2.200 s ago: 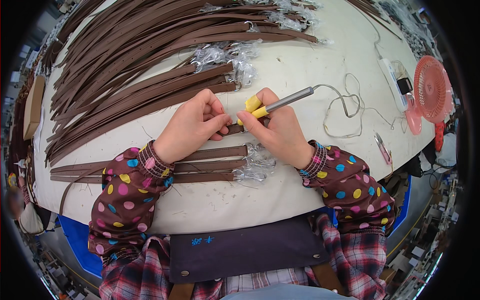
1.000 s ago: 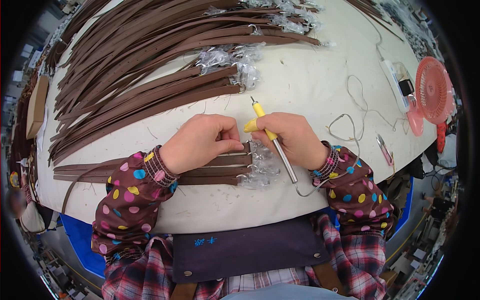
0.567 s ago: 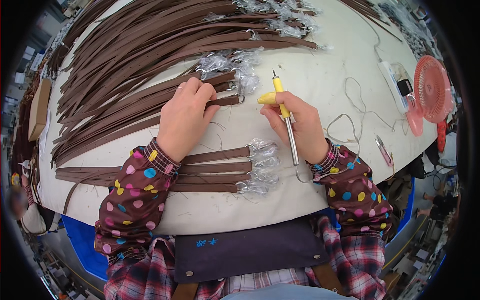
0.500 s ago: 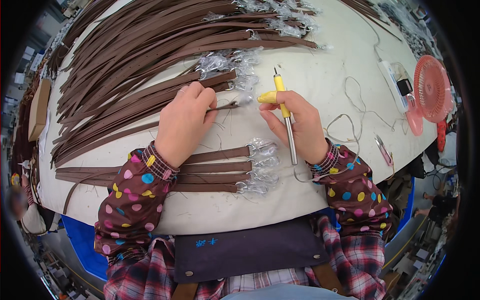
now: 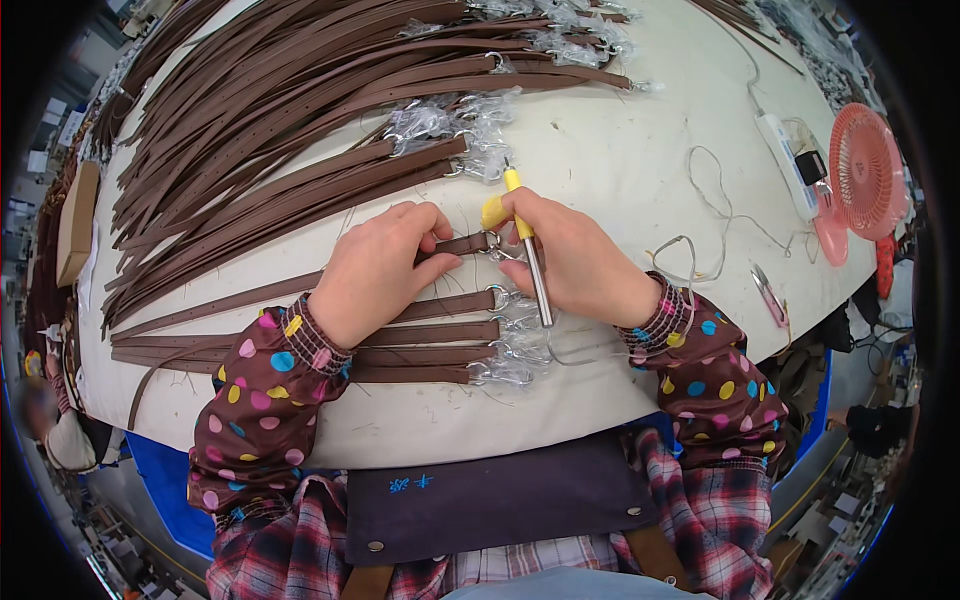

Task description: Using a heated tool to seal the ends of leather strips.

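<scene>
My left hand (image 5: 372, 272) pinches a brown strap (image 5: 464, 245) close to its end, where a metal ring (image 5: 494, 241) is fitted. The rest of that strap trails away to the left over the table. In my right hand (image 5: 585, 262) is a corded soldering-iron-like pen (image 5: 539, 275) with a yellow grip, its thin tip pointing up and away. A yellow cover (image 5: 492, 211) sits on a right fingertip. The right thumb and fingers are at the metal ring; their exact contact is hard to make out. Several similar straps (image 5: 430, 357) lie just nearer to me, their hardware in clear plastic.
A large pile of brown straps (image 5: 270, 110) covers the table's far left. To the right stand a pink fan (image 5: 866, 172) and a white power strip (image 5: 786, 165), with a loose cable (image 5: 722, 215). Small snips (image 5: 770, 296) lie by the right edge. A cardboard box (image 5: 78, 222) is at far left.
The held strap and my left hand have come nearer to me, away from the pile. My right hand has moved left to the strap's end, the pen still in it.
</scene>
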`<state>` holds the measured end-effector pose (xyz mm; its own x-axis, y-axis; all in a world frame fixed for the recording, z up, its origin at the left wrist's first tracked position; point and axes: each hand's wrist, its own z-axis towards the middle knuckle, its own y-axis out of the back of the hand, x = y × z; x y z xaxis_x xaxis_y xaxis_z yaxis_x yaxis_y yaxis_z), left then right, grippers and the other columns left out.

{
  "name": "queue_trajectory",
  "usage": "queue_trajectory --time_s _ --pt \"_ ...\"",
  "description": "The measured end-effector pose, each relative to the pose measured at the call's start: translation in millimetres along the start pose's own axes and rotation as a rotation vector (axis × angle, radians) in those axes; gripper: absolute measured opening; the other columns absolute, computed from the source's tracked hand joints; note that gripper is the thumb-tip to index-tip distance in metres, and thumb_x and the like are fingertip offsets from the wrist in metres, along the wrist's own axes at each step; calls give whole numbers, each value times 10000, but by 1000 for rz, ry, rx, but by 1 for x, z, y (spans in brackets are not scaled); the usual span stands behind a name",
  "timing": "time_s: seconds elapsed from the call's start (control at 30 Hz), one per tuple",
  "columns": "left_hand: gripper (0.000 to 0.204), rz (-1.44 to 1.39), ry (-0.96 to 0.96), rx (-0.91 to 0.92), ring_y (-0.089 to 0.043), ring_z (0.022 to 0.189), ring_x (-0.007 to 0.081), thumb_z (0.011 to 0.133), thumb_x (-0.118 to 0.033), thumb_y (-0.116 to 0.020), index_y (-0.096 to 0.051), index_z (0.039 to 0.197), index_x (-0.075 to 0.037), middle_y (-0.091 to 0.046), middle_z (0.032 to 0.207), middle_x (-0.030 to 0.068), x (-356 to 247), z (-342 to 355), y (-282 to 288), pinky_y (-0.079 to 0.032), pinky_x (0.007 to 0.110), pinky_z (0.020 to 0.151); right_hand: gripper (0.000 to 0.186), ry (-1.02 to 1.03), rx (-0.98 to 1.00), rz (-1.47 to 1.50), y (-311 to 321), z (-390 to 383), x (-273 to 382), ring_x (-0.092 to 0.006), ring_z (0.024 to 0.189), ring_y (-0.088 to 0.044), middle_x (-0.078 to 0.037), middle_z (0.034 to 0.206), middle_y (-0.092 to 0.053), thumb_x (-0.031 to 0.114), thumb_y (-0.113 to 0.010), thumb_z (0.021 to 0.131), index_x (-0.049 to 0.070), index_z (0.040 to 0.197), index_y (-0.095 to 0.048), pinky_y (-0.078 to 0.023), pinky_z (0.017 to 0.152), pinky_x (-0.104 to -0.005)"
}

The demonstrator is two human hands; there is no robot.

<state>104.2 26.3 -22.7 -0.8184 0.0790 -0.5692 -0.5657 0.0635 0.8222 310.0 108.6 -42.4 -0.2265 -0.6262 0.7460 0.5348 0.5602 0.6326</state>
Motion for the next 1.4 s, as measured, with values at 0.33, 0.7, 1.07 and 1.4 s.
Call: queue_trajectory --time_s 0.33,0.7,1.07,1.4 --pt "237 -4 29 17 -610 698 241 760 -204 -723 -599 905 -64 -615 784 54 -8 3 -1 -478 356 600 279 137 -13 -62 19 4 -8 -254 802 -612 -83 918 -614 1 -655 792 45 1029 -515 -493 726 -312" --pt "226 -222 146 71 -589 669 209 771 -200 -727 -606 905 -65 -620 745 51 -9 13 -6 -469 320 611 185 -34 -288 602 3 -1 2 -80 729 -563 -30 826 -618 167 -552 946 -4 1013 -567 -476 655 -220" --pt "153 -594 279 117 -545 567 86 870 -134 -634 -555 902 -7 -616 730 32 5 11 -4 -448 236 507 204 -103 -322 488 -15 7 2 -80 662 -571 -41 767 -602 173 -646 874 19 886 -513 -465 585 -220" --pt "241 -398 89 75 -564 592 124 794 -157 -721 -563 912 -18 -610 734 44 0 12 -7 -460 259 542 192 -84 -441 437 -14 7 -2 -83 641 -563 -37 724 -586 151 -640 858 25 870 -496 -443 541 -226"
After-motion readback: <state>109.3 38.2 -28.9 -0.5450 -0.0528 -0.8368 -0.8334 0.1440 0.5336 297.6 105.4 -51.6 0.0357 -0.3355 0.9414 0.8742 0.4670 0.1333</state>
